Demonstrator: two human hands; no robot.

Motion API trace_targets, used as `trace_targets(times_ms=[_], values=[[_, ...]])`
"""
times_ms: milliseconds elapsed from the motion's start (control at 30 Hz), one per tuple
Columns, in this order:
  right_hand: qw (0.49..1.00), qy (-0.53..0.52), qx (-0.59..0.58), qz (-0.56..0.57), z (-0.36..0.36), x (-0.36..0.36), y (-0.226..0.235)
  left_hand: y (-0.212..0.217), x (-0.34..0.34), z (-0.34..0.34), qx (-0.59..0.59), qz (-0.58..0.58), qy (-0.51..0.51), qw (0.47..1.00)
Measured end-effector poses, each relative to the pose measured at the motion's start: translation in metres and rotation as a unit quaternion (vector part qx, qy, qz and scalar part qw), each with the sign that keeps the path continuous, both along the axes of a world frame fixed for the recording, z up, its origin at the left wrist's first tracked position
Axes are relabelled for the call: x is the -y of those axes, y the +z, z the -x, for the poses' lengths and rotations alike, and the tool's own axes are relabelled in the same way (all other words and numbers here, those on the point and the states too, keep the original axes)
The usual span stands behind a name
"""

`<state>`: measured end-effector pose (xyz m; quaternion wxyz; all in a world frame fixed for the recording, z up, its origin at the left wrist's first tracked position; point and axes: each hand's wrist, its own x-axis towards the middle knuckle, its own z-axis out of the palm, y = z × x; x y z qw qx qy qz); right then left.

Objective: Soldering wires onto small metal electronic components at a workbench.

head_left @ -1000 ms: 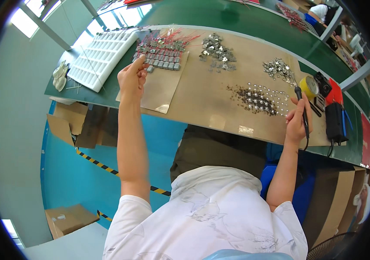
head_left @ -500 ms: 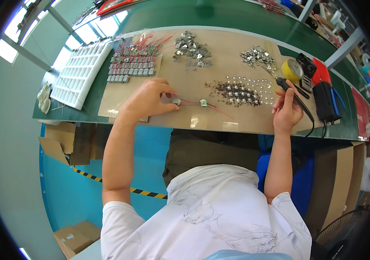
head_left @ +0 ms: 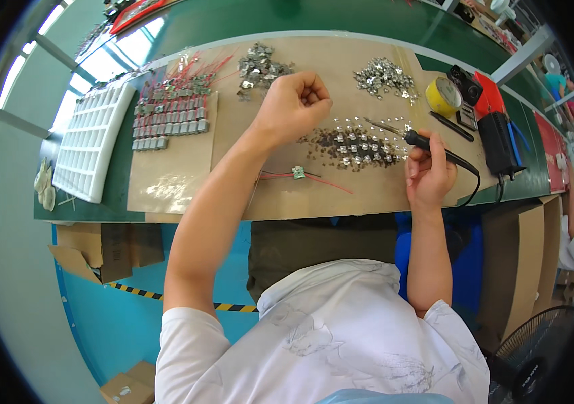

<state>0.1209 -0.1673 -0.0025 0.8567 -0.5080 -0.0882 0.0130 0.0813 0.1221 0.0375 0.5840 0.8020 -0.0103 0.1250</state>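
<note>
My left hand [head_left: 294, 104] hovers over the brown mat [head_left: 186, 175] with its fingers curled into a loose fist; I see nothing in it. It is just left of rows of small metal parts [head_left: 361, 143]. A small green circuit board with red wires [head_left: 298, 173] lies on the mat below that hand, untouched. My right hand [head_left: 428, 174] grips a black soldering iron [head_left: 428, 145], whose tip points left over the rows of parts.
A white compartment tray [head_left: 92, 141] sits at the far left beside rows of wired components [head_left: 169, 114]. Two heaps of metal pieces [head_left: 260, 67] lie at the back. A yellow tape roll [head_left: 442, 96] and a red-and-black station [head_left: 495, 128] stand right. Another person [head_left: 573, 236] is at the right edge.
My left hand came from the wired components at the left, set the small wired board down at the mat's front, then rose to the middle. My right hand kept holding the iron.
</note>
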Motion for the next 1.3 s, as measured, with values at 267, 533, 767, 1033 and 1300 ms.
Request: trace_targets(times_ms=[267, 533, 767, 1033, 1300], values=[[0.997, -0.014, -0.038, 0.072, 0.002, -0.001, 0.008, -0.003, 0.023, 0.022, 0.008, -0.037, 0.018, 0.999], [0.997, -0.008, -0.041, 0.068, 0.002, 0.0, 0.01, 0.001, 0.029, 0.025, -0.004, -0.062, 0.012, 0.998], [0.997, -0.003, -0.05, 0.061, 0.002, -0.001, 0.009, -0.005, 0.026, 0.024, 0.006, -0.042, 0.021, 0.999], [0.997, -0.003, -0.05, 0.063, 0.001, 0.0, 0.009, -0.006, 0.026, 0.022, 0.004, -0.058, 0.014, 0.998], [0.996, -0.003, -0.054, 0.071, 0.0, -0.002, 0.009, -0.004, 0.027, 0.022, 0.005, -0.065, 0.016, 0.998]])
